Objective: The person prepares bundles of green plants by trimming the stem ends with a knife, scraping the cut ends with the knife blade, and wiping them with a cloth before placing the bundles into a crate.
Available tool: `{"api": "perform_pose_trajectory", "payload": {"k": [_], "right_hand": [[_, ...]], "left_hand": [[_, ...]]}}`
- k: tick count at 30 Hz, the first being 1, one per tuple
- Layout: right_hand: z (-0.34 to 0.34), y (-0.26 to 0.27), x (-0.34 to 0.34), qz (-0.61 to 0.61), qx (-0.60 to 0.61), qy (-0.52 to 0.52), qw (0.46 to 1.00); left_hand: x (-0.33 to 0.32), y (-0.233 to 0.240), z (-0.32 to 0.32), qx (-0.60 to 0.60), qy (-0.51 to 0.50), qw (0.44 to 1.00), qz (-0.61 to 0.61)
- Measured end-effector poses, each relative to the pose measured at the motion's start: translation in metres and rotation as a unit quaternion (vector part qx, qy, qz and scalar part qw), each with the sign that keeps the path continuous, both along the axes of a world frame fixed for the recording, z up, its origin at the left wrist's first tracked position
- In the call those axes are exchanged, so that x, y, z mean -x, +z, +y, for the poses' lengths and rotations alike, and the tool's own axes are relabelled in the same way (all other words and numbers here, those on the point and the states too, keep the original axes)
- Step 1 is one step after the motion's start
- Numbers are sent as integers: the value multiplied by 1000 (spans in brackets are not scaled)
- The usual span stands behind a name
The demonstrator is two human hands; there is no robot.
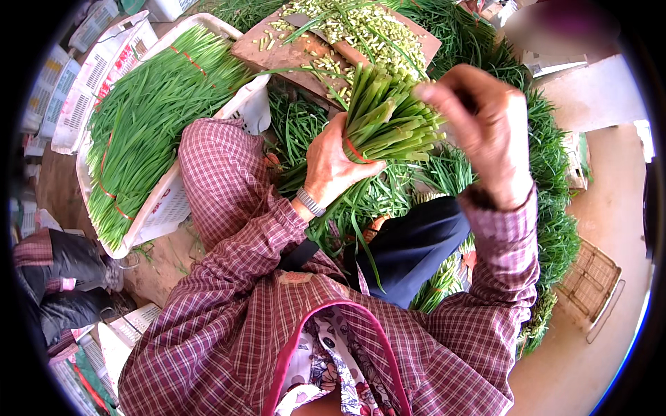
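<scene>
My left hand (333, 161), with a metal watch at the wrist, grips a bundle of green leafy stalks (393, 117), likely garlic chives, just below the red band around it. The thick stem ends fan out up and to the right, while the leaves hang down past my wrist. Raised at the right of the stem ends, my right hand (476, 119) is partly blurred; its fingers are curled and I cannot tell whether it holds anything. Beyond the bundle is a wooden board (286, 54) covered with short cut stem pieces (385, 39). A knife with a wooden handle (351, 53) lies on it.
At the left, a white plastic crate (164, 208) holds banded green bundles (151, 125). More greens (551, 234) are heaped along the right side and around my legs. A wire basket (590, 281) lies on the floor at the right. Another person's legs (73, 281) show at the left edge.
</scene>
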State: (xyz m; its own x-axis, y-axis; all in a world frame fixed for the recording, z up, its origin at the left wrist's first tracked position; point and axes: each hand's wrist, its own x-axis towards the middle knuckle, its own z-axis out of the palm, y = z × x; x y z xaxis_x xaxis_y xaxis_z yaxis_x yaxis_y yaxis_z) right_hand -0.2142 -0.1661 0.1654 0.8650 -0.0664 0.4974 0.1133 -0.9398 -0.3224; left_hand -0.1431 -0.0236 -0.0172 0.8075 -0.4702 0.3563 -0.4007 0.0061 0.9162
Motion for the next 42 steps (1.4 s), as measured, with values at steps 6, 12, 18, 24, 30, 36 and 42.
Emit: {"api": "perform_pose_trajectory", "payload": {"k": [6,12,18,24,30,36,42], "right_hand": [[31,-38,-4,-51,197,-47,978],[16,-7,-4,-102,113,-8,988],[-133,86,18,-296,156,-42,941],[-151,64,16,-138,6,-3,990],[-35,0,3,6,44,69,997],[-38,-3,-10,-30,218,59,974],[-37,51,0,-200,250,-131,938]], "left_hand": [[5,3,-5,-40,26,999,0],[2,8,1,-2,12,1000,-10],[2,-3,5,21,-25,999,-22],[1,1,9,111,-128,980,105],[3,1,12,76,-137,983,99],[5,2,1,127,-171,964,161],[1,-5,-8,60,-160,981,91]]}}
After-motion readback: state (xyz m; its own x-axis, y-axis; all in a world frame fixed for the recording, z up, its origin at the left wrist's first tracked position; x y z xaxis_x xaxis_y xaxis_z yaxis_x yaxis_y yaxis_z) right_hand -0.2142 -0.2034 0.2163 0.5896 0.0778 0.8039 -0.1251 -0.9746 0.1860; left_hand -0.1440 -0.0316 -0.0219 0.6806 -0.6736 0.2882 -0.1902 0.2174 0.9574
